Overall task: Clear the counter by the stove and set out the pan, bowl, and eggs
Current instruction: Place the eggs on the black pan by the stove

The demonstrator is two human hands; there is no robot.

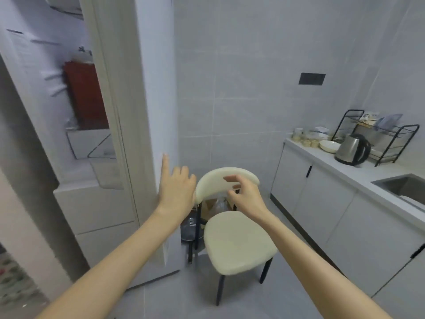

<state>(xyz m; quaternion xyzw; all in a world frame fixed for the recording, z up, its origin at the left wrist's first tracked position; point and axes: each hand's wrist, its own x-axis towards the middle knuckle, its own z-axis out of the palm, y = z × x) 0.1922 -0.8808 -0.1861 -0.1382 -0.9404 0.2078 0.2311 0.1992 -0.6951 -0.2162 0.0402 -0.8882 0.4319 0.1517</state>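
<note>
Pan (192, 229), lower centre of frame, on the floor behind the chair (239, 245), handle pointing down-frame; open left hand (177, 192) nearer, right hand (247, 195) loosely curled, empty.

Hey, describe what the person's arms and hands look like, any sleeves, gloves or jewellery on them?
Both forearms are bare as far as the frame shows, with no sleeve in view. The left hand and the right hand wear no gloves. No watch, bracelet or ring shows on either wrist or on the fingers, though the picture is a little soft for small details.
</note>
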